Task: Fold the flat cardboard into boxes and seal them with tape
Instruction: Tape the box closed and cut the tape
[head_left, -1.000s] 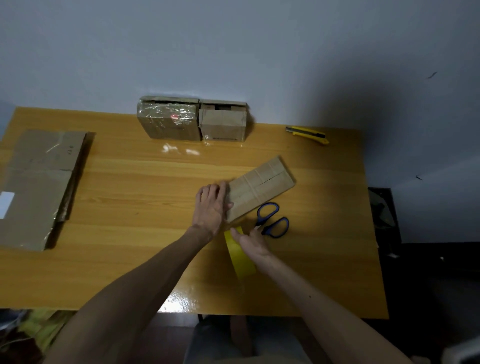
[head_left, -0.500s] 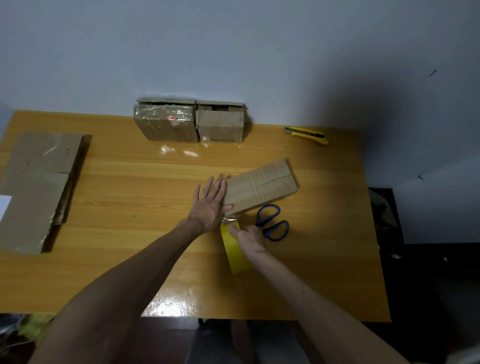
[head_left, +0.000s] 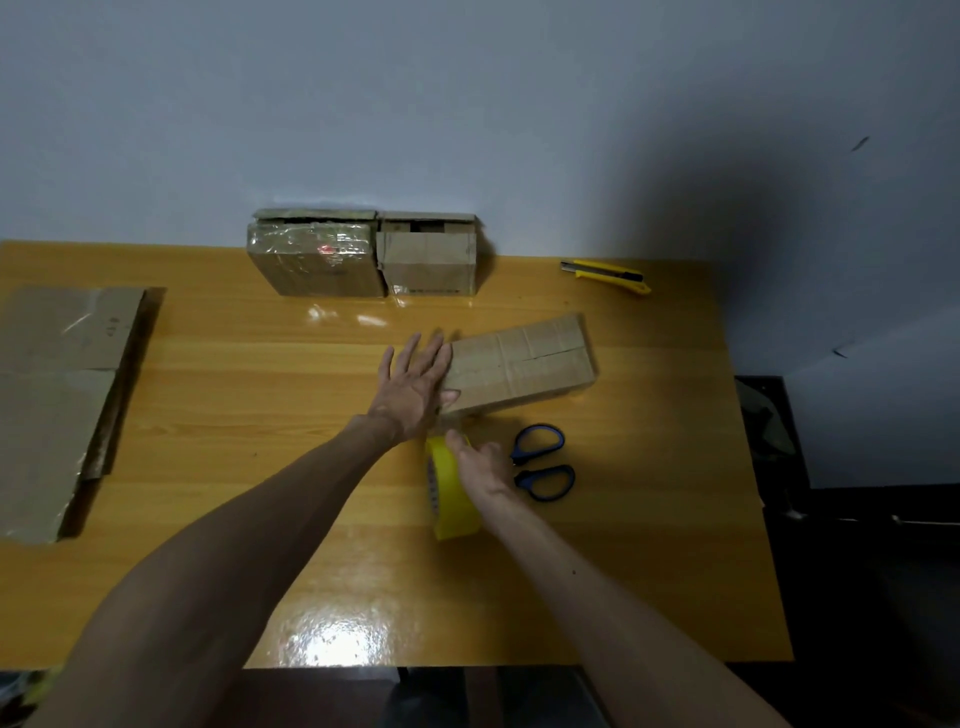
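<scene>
Orange-yellow wood forms the glossy worktop (head_left: 208, 374), set against a pale wall.

Flat cardboard (head_left: 57, 395) lies stacked at the worktop's left edge, untouched. It is probably light and stiff, and easiest to lift by a long edge.

Two finished boxes stand side by side at the back, touching the wall. The left back box (head_left: 317, 260) shines with clear tape and the right back box (head_left: 428, 262) looks plainer.

Near the middle lies the box (head_left: 524, 364) being worked on. It is long and low, turned at a slant, with its flap seam facing up.

The left hand (head_left: 415, 384) lies flat, fingers straight and spread, pressing on the box's near-left end. The box is probably light and hollow, so it would slide on the slick worktop unless pinned like this. Its walls should be stiff, but the flaps may spring up, so pressing beside the seam seems wise.

The tape roll (head_left: 449, 499), yellow, stands on edge just in front of the box. The right hand (head_left: 480, 462) grasps it, fingers curled over its top. The roll is likely firm and best held around the rim. Whether a strip reaches the box is too faint to tell.

Blue-handled scissors (head_left: 540, 462) lie just right of the roll. A yellow knife (head_left: 605, 270) sits at the back right.
</scene>
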